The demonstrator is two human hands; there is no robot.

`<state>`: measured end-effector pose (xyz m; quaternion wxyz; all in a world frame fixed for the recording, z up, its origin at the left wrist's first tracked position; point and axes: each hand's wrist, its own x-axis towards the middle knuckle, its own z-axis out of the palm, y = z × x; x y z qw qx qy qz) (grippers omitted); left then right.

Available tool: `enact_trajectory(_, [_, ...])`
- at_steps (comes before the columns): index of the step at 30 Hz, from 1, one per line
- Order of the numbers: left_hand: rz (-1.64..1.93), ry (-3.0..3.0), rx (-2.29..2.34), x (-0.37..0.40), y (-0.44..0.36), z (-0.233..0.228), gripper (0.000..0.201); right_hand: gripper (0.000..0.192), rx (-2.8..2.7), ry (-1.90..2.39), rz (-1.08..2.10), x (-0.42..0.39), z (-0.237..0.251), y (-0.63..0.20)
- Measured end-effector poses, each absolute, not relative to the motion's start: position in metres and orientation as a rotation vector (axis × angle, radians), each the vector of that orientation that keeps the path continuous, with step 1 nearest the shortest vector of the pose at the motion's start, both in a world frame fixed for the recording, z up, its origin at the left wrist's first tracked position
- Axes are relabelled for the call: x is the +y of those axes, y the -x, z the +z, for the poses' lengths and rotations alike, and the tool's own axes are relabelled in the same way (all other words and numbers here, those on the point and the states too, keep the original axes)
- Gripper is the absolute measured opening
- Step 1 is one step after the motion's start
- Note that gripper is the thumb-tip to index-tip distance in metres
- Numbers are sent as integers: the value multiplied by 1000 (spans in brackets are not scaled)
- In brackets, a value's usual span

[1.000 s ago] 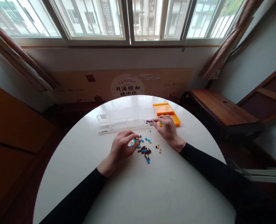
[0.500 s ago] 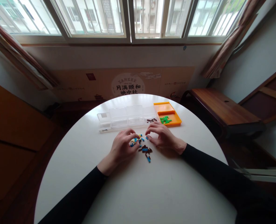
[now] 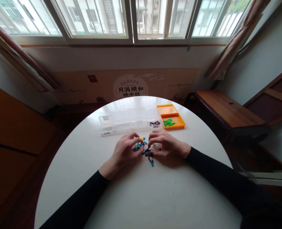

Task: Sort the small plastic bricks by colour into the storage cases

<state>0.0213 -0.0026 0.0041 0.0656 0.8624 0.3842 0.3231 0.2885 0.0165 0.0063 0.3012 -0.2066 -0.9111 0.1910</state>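
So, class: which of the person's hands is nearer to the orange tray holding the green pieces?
Right. The right hand lies just below and left of the orange tray; the left hand sits farther left, across the pile of small bricks.

Round table top [image 3: 141, 190]: plain white. Scattered small plastic bricks [image 3: 145, 151]: blue, dark brown, a few yellow. Row of lidded plastic boxes [image 3: 129, 121]: clear, colourless; rightmost holds dark brown pieces [image 3: 154, 122]. Shallow rectangular plastic tray [image 3: 171, 113]: orange, holding green pieces [image 3: 168, 122]. Long sleeves [image 3: 217, 178]: black.
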Motion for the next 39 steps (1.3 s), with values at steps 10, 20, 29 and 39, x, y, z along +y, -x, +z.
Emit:
enact_trajectory(10, [939,-2580,1169,-2,-20,3,9,6,-2405,540,486,18,0,-285])
enact_trajectory(20, [936,-2545,1158,-3,-21,5,11,10,-2402,529,499,19,-7,-282])
enact_trajectory(29, [929,-2550,1142,-2,-21,4,13,14,-2400,505,492,21,-12,-281])
enact_trajectory(39, [935,-2579,1141,-2,-22,4,13,8,-2395,521,532,18,-8,-280])
